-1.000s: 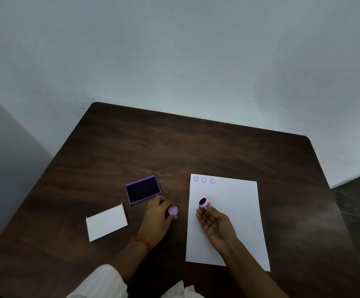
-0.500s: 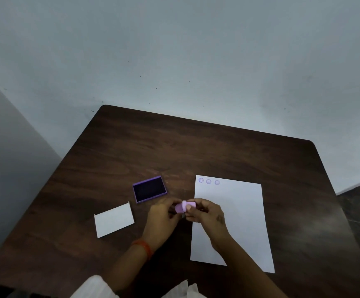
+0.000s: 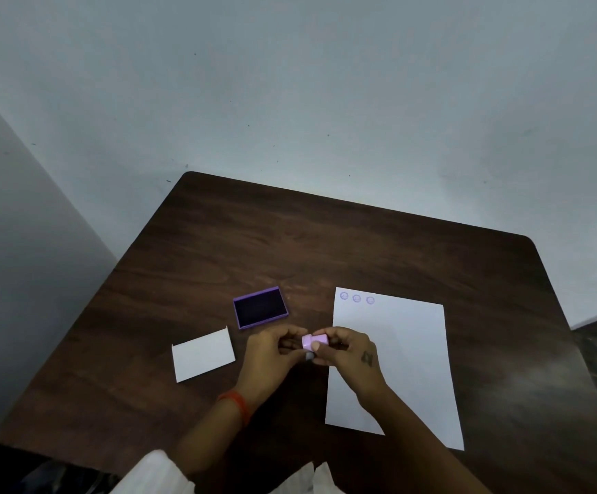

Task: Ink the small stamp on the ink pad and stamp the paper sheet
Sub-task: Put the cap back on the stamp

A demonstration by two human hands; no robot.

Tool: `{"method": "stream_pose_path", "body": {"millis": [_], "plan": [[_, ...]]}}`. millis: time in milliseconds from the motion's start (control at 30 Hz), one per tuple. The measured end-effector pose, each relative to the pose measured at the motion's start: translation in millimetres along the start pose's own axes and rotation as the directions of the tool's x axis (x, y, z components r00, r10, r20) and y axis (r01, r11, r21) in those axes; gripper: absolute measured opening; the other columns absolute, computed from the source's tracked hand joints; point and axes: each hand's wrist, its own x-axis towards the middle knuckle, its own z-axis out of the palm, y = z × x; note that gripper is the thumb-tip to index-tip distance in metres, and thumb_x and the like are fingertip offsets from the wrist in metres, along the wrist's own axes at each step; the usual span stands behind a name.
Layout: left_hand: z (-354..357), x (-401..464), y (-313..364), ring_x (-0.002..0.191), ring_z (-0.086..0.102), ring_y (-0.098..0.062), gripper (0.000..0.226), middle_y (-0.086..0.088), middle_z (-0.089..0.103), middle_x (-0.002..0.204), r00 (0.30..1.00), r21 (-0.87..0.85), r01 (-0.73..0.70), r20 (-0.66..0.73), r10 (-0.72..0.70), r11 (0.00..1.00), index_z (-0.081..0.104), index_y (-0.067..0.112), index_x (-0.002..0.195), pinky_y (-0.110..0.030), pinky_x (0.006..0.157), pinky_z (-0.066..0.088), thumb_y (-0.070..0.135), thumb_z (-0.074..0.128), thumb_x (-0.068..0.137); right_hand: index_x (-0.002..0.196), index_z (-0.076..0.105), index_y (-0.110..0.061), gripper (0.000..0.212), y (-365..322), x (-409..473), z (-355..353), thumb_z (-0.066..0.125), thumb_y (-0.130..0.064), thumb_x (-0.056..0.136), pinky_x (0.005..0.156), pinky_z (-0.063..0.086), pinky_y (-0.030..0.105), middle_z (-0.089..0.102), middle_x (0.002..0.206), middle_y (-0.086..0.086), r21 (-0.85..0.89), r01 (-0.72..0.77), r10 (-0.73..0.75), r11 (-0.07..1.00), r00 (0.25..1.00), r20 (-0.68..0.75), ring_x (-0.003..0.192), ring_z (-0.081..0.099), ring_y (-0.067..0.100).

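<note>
Pink plastic, the small stamp (image 3: 314,341) at frame centre looks light and rigid, pinched between left hand (image 3: 272,354) and right hand (image 3: 348,354), best gripped around its barrel.

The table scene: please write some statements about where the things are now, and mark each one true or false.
1. The ink pad is open and lies left of the paper sheet. True.
2. The paper sheet has no stamp marks yet. False: three small purple marks stand in a row at its far left corner.
3. Both the left hand and the right hand are at the small stamp. True.
4. The stamp is pressed on the ink pad. False: it is held between the hands, nearer than the pad and apart from it.
5. A white card lies on the paper sheet. False: it lies on the table, left of the hands.
</note>
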Motion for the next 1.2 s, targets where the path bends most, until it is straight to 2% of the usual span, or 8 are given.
{"method": "stream_pose_path", "body": {"millis": [67, 200, 367, 533, 667, 967, 1067, 1200], "plan": [[-1, -2, 2, 0.079, 0.064, 0.011, 0.029, 0.019, 0.067, 0.083, 1.0, -0.014, -0.02, 0.005, 0.02, 1.0, 0.065, 0.037, 0.082, 0.0, 0.065, 0.047, 0.01, 0.073, 0.073, 0.092, 0.07, -0.01, 0.02, 1, 0, 0, 0.072, -0.024, 0.077, 0.071, 0.06, 0.024, 0.073, 0.092, 0.012, 0.057, -0.042, 0.04, 0.998, 0.999, 0.031, 0.073, 0.07, 0.015], [-2, -5, 5, 0.079, 0.064, 0.01, 0.027, 0.018, 0.068, 0.082, 0.999, -0.026, -0.034, 0.014, 0.034, 0.999, 0.066, 0.037, 0.08, 0.0, 0.066, 0.047, 0.012, 0.073, 0.074, 0.094, 0.068, -0.01, 0.024, 0, -2, -2, 0.066, -0.03, 0.081, 0.054, 0.053, 0.01, 0.071, 0.087, 0.01, 0.116, -0.107, 0.098, 0.987, 0.992, 0.086, 0.06, 0.07, 0.008], [-1, -7, 7, 0.081, 0.064, 0.009, 0.025, 0.019, 0.069, 0.083, 0.998, -0.028, -0.056, -0.002, 0.056, 0.998, 0.066, 0.039, 0.08, 0.0, 0.068, 0.047, 0.016, 0.074, 0.073, 0.099, 0.066, -0.015, 0.025, 4, -4, -7, 0.071, -0.027, 0.078, 0.081, 0.058, 0.03, 0.07, 0.101, 0.009, 0.112, -0.04, 0.032, 0.993, 0.997, 0.072, 0.09, 0.068, 0.022], [0, -10, 4, 0.082, 0.063, 0.01, 0.024, 0.017, 0.069, 0.085, 0.999, -0.008, -0.051, 0.012, 0.051, 0.999, 0.066, 0.037, 0.083, 0.0, 0.069, 0.047, 0.017, 0.074, 0.073, 0.094, 0.069, -0.011, 0.027, 4, -5, -10, 0.065, -0.034, 0.081, 0.067, 0.058, 0.017, 0.073, 0.086, 0.008, 0.105, -0.094, 0.083, 0.99, 0.991, 0.105, 0.069, 0.072, 0.012], [1, -11, 4, 0.083, 0.064, 0.009, 0.023, 0.017, 0.069, 0.086, 0.998, -0.002, -0.055, 0.005, 0.055, 0.999, 0.066, 0.038, 0.084, -0.001, 0.068, 0.048, 0.019, 0.074, 0.074, 0.097, 0.068, -0.013, 0.026, 5, -7, -10, 0.073, -0.027, 0.076, 0.08, 0.06, 0.033, 0.072, 0.095, 0.01, 0.173, -0.063, 0.041, 0.983, 0.991, 0.126, 0.083, 0.072, 0.022], [4, -12, -2, 0.082, 0.065, 0.005, 0.025, 0.016, 0.07, 0.087, 0.996, 0.047, -0.071, -0.058, 0.074, 0.996, 0.067, 0.038, 0.088, -0.008, 0.074, 0.053, 0.016, 0.071, 0.076, 0.093, 0.068, -0.017, 0.018, 0, -8, 0, 0.074, -0.02, 0.075, 0.064, 0.058, 0.019, 0.071, 0.09, 0.004, 0.23, -0.088, 0.057, 0.969, 0.988, 0.141, 0.075, 0.071, 0.014], [5, -10, -5, 0.092, 0.064, -0.002, 0.036, 0.008, 0.068, 0.104, 0.996, 0.071, -0.023, -0.088, 0.029, 0.997, 0.064, 0.025, 0.109, -0.023, 0.087, 0.055, 0.014, 0.072, 0.075, 0.078, 0.065, -0.03, 0.015, -2, -4, 6, 0.075, -0.019, 0.074, 0.058, 0.052, 0.009, 0.068, 0.079, -0.009, 0.086, 0.017, -0.021, 0.996, 0.998, 0.053, 0.069, 0.068, 0.006], [1, -6, -9, 0.086, 0.057, 0.002, 0.064, 0.007, 0.058, 0.117, 0.992, 0.119, 0.036, -0.127, -0.02, 0.992, 0.049, 0.023, 0.128, -0.014, 0.079, 0.044, 0.016, 0.077, 0.07, 0.085, 0.068, -0.017, 0.009, 2, 12, 13, 0.07, -0.022, 0.077, 0.071, 0.05, 0.017, 0.066, 0.079, -0.005, -0.172, 0.118, -0.133, 0.978, 0.988, -0.077, 0.076, 0.063, 0.011]]}}
